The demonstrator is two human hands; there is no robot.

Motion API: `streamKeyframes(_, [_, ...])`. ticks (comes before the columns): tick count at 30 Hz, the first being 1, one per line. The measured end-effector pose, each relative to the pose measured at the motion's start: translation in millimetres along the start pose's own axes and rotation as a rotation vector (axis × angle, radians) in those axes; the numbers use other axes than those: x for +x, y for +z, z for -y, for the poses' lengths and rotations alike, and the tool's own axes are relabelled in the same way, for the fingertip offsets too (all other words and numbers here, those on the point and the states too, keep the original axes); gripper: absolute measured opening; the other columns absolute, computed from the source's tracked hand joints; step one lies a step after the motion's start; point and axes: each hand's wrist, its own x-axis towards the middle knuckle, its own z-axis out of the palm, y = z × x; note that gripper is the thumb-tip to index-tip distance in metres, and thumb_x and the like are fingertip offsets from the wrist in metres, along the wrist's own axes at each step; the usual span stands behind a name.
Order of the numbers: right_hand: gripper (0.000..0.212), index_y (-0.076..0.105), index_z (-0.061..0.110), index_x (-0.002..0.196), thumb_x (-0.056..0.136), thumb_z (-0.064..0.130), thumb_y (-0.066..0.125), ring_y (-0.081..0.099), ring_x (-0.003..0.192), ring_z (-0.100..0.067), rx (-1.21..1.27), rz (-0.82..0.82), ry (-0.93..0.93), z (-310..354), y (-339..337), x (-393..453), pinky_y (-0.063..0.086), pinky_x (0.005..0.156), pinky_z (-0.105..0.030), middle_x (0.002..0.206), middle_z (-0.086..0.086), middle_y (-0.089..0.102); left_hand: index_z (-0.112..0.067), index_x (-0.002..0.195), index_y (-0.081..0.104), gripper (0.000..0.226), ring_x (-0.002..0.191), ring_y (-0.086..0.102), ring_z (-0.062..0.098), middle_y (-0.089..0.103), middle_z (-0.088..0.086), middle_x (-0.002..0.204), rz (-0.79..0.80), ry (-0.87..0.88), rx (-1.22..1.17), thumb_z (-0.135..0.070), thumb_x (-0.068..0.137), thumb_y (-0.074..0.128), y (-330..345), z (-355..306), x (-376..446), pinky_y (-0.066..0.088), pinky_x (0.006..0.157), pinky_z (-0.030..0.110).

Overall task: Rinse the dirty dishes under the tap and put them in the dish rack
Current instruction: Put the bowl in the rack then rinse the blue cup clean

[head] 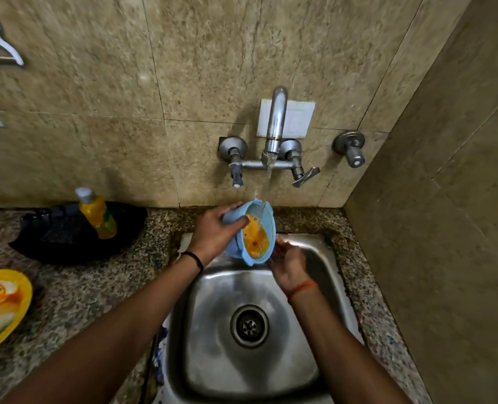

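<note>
Bowl (253,233), blue with orange residue, tilts under the tap (274,132) stream, gripped at its rim by the left hand (213,231); the right hand (288,260), fingers relaxed, cups just beside it.

The 1 head view looks steeply down from close above the sink (250,287), facing the tiled wall (125,83) and tap (275,126).

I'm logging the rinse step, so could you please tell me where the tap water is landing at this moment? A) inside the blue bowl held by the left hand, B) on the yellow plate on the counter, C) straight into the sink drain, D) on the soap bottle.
A: the stream from the tap falls into the blue bowl, which the left hand grips over the sink.
</note>
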Motion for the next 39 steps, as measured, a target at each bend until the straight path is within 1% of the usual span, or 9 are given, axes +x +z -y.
streamKeyframes(6, [0.048, 0.067, 0.010, 0.088, 0.101, 0.024, 0.023, 0.068, 0.070, -0.026, 0.136, 0.130, 0.111, -24.7, 25.6, -1.1, 0.058, 0.058, -0.032, 0.072, -0.011, 0.072, -0.025, 0.116, 0.069, 0.051, 0.098, 0.067, 0.018, 0.070, 0.001, 0.112, -0.122, 0.475, 0.597, -0.049, 0.072, 0.059, 4.5, -15.2, -22.3, 0.054, 0.086, 0.033])
streamKeyframes(9, [0.041, 0.064, 0.009, 0.088, 0.100, 0.024, 0.027, 0.070, 0.064, -0.027, 0.180, 0.098, 0.102, -21.1, 31.7, 0.0, 0.058, 0.056, -0.030, 0.068, -0.011, 0.072, -0.023, 0.097, 0.075, 0.035, 0.081, 0.070, 0.014, 0.075, -0.002, 0.090, -0.165, 0.231, 0.254, -0.046, 0.074, 0.064, -6.1, -1.1, -13.9, 0.055, 0.074, 0.029])
streamKeyframes(13, [0.031, 0.046, 0.018, 0.066, 0.096, 0.018, 0.042, 0.047, 0.047, -0.012, 0.063, -0.013, -0.169, -2.8, 38.8, -7.9, 0.035, 0.052, -0.025, 0.044, 0.005, 0.050, -0.017, 0.085, 0.064, 0.022, 0.050, 0.055, 0.015, 0.062, 0.006, 0.071, -0.196, -0.491, -0.426, -0.038, 0.089, 0.057, -20.2, 25.9, -5.9, 0.045, 0.046, 0.021])
streamKeyframes(17, [0.027, 0.062, 0.024, 0.104, 0.097, 0.037, 0.039, 0.051, 0.110, -0.015, -0.974, 0.100, -1.087, -25.6, 39.2, -44.4, 0.035, 0.099, -0.031, 0.112, 0.003, 0.063, -0.009, 0.104, 0.061, 0.031, 0.072, 0.067, 0.024, 0.073, 0.012, 0.072, 0.047, -0.804, -0.830, -0.031, 0.097, 0.041, 3.4, 48.6, -22.8, 0.059, 0.060, 0.036])
streamKeyframes(20, [0.056, 0.035, 0.021, 0.147, 0.098, 0.049, 0.035, 0.014, 0.147, -0.014, -1.371, 0.168, -1.262, -40.0, 23.8, -51.0, 0.006, 0.120, -0.026, 0.159, 0.003, 0.024, -0.007, 0.126, 0.060, 0.044, 0.100, 0.066, 0.025, 0.070, 0.014, 0.111, 0.125, -0.773, -1.038, -0.034, 0.091, 0.054, 21.3, 55.7, -30.1, 0.057, 0.085, 0.037])
streamKeyframes(24, [0.069, 0.030, 0.028, 0.150, 0.092, 0.066, 0.033, 0.026, 0.144, -0.011, -1.098, 0.037, -0.910, -31.3, 7.6, -34.2, 0.025, 0.118, -0.031, 0.158, 0.005, 0.028, -0.005, 0.111, 0.060, 0.031, 0.074, 0.070, 0.028, 0.074, 0.015, 0.079, 0.089, -0.821, -1.023, -0.027, 0.096, 0.045, 27.6, 57.1, -36.0, 0.060, 0.053, 0.034])
streamKeyframes(28, [0.061, 0.060, 0.028, 0.118, 0.076, 0.070, 0.050, 0.066, 0.103, -0.024, -0.460, 0.158, -0.232, -15.8, 14.1, -31.4, 0.057, 0.069, -0.030, 0.114, -0.005, 0.069, -0.002, 0.109, 0.057, 0.035, 0.073, 0.066, 0.037, 0.065, 0.023, 0.094, 0.075, -0.841, -0.897, -0.027, 0.098, 0.036, 22.5, 56.5, -35.4, 0.056, 0.045, 0.029])
streamKeyframes(35, [0.064, 0.045, 0.027, 0.131, 0.073, 0.042, 0.068, 0.063, 0.106, -0.019, -0.458, 0.369, -0.113, -11.2, 6.7, -35.5, 0.056, 0.079, -0.040, 0.118, 0.001, 0.064, 0.003, 0.113, 0.057, 0.056, 0.078, 0.070, 0.043, 0.069, 0.031, 0.096, 0.279, -0.901, -0.890, -0.045, 0.099, 0.032, 4.2, 67.8, -29.9, 0.061, 0.061, 0.040])
streamKeyframes(39, [0.071, 0.044, 0.029, 0.133, 0.072, 0.036, 0.079, 0.059, 0.115, -0.023, -0.459, 0.229, -0.184, -7.8, 8.1, -20.1, 0.055, 0.091, -0.049, 0.131, -0.004, 0.058, -0.006, 0.115, 0.060, 0.054, 0.075, 0.071, 0.033, 0.071, 0.021, 0.091, 0.217, -0.830, -0.471, -0.050, 0.097, 0.034, 5.8, 51.9, -19.1, 0.059, 0.068, 0.038])
